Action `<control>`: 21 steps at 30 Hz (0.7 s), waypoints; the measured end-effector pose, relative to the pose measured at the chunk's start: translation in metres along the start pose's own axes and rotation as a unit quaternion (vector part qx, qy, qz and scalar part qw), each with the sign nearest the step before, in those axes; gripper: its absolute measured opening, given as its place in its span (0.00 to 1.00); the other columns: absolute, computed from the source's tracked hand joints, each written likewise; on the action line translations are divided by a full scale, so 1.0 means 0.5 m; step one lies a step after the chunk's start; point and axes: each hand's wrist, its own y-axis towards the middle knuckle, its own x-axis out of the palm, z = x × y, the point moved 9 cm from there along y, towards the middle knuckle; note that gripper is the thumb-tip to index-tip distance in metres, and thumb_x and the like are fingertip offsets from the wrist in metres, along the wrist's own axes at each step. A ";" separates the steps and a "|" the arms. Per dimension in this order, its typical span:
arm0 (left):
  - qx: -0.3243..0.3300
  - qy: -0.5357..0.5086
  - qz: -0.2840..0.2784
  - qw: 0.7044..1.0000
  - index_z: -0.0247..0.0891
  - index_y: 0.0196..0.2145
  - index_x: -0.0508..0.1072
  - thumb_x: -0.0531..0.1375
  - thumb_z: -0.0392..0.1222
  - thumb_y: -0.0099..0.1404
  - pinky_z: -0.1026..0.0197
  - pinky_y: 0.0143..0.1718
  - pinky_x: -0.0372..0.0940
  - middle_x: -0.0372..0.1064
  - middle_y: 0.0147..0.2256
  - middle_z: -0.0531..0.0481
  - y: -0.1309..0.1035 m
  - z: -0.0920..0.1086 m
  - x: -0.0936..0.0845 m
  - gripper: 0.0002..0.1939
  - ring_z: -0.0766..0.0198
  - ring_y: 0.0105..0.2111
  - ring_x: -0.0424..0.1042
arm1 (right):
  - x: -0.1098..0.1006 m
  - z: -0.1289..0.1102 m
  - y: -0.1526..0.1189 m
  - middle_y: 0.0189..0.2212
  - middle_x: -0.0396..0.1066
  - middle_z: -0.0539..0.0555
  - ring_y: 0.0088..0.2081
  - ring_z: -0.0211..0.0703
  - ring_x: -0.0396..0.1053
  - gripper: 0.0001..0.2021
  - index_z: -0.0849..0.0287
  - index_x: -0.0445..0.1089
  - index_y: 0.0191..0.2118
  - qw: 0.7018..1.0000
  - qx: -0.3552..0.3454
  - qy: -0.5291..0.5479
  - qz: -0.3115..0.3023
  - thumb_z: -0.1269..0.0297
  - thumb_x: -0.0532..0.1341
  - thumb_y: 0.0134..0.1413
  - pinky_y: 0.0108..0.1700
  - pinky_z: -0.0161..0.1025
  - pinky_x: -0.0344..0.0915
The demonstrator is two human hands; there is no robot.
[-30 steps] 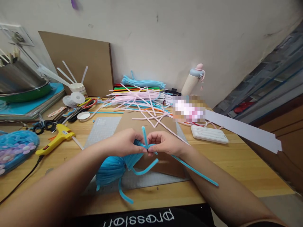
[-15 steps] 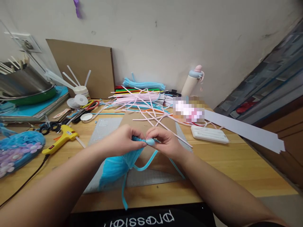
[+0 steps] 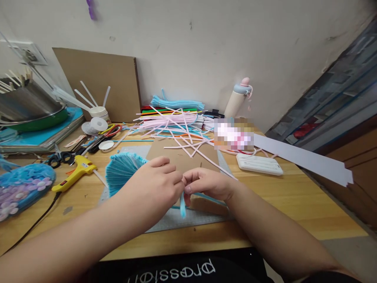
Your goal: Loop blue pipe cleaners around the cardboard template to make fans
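Observation:
A fan-shaped piece made of blue pipe cleaners (image 3: 121,173) spreads out to the left of my left hand (image 3: 163,181). That hand is closed over the piece's narrow part, which its back hides. My right hand (image 3: 209,184) meets it with thumb and forefinger pinched on a loose blue pipe cleaner (image 3: 183,207), whose end hangs down between the hands. Another strand runs under my right wrist. Beneath both hands lie a brown cardboard sheet (image 3: 176,155) and a grey cutting mat (image 3: 165,225).
A yellow glue gun (image 3: 75,173) and black-handled scissors (image 3: 61,158) lie left, near a blue flowered piece (image 3: 26,190). Loose pink pipe cleaners (image 3: 171,122) are heaped at the back. A white box-like device (image 3: 259,164) sits right, a bottle (image 3: 237,98) behind it.
The blue piece has swung up, its wide end now fanned out at the left. My left hand has turned back-up over it, and the loose end now points down between my hands.

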 end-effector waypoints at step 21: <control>-0.017 -0.004 -0.047 0.999 0.37 0.21 0.68 0.56 0.36 0.57 0.59 0.33 0.52 0.67 0.22 0.54 0.002 0.000 0.008 0.08 0.67 0.24 0.63 | 0.002 -0.014 -0.005 0.24 0.67 0.48 0.28 0.34 0.63 0.03 0.62 0.67 0.27 0.982 -0.031 -0.170 0.082 0.69 0.60 0.43 0.34 0.33 0.59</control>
